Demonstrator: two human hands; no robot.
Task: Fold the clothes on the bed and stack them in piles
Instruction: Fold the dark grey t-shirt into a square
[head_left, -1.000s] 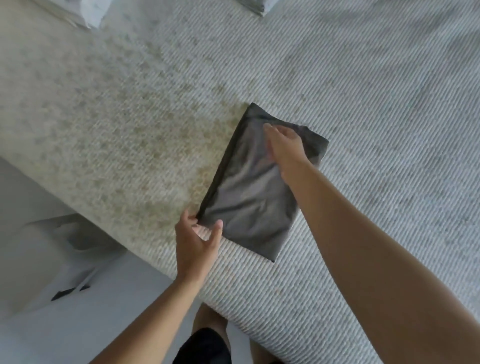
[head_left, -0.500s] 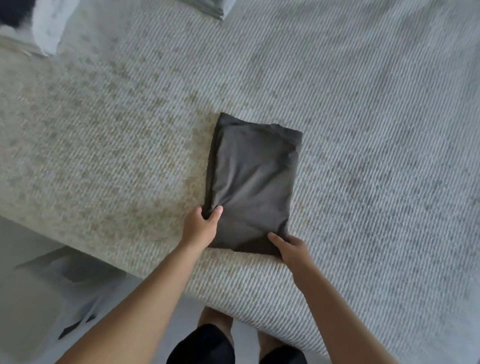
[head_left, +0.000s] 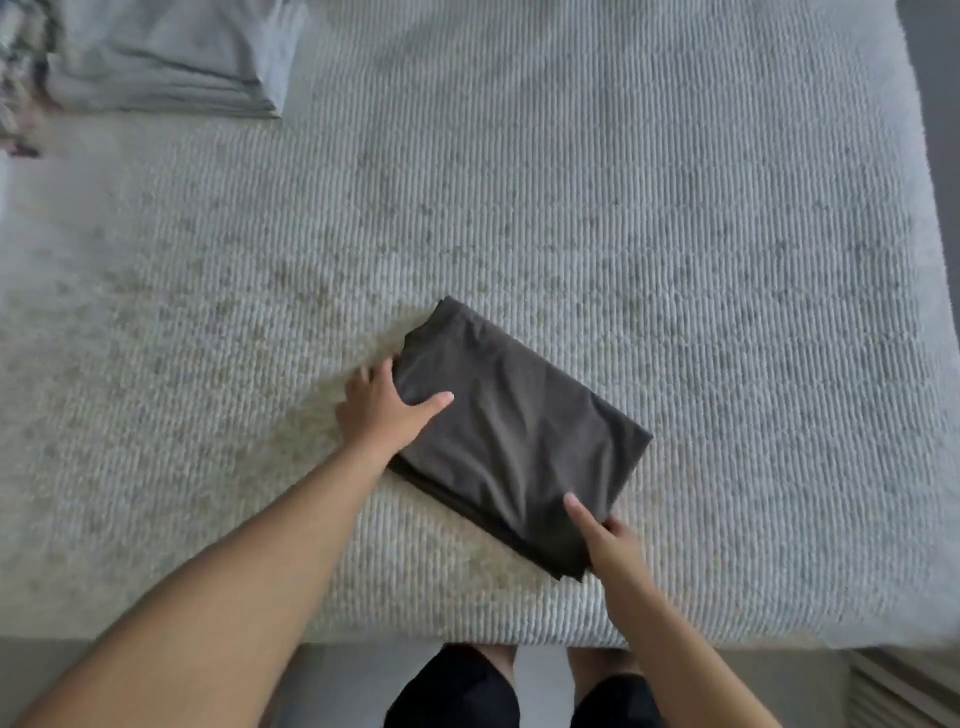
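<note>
1. Dark grey knit, folded to a compact rectangle: the garment (head_left: 514, 441) lies skewed at lower centre of the frame on the bed (head_left: 675, 208), close to its near edge.
2. Right hand (head_left: 605, 540) at the garment's near corner, lower right of centre: thumb lies on top of the cloth, the other fingers seem tucked under the edge, so a pinch on that corner.
3. Left hand (head_left: 387, 410) at the garment's left side: thumb pressed across the top, fingers partly hidden at or under the far-left edge. Looks like a grip on that side; exact finger curl under the cloth not visible.
4. Handling guess: light, soft, limp, no stiffness. Lifted by one corner it will droop and the layers will open. Support it from two opposite edges, or slide palms under, and keep it flat.
5. Ribbed bed cover looks grippy, so dragging may rumple the bottom layer. Better to lift it than slide it.
6. Pale folded pile (head_left: 171, 57) at upper left of the frame, well apart from the garment. Likely the stack to go on.
</note>
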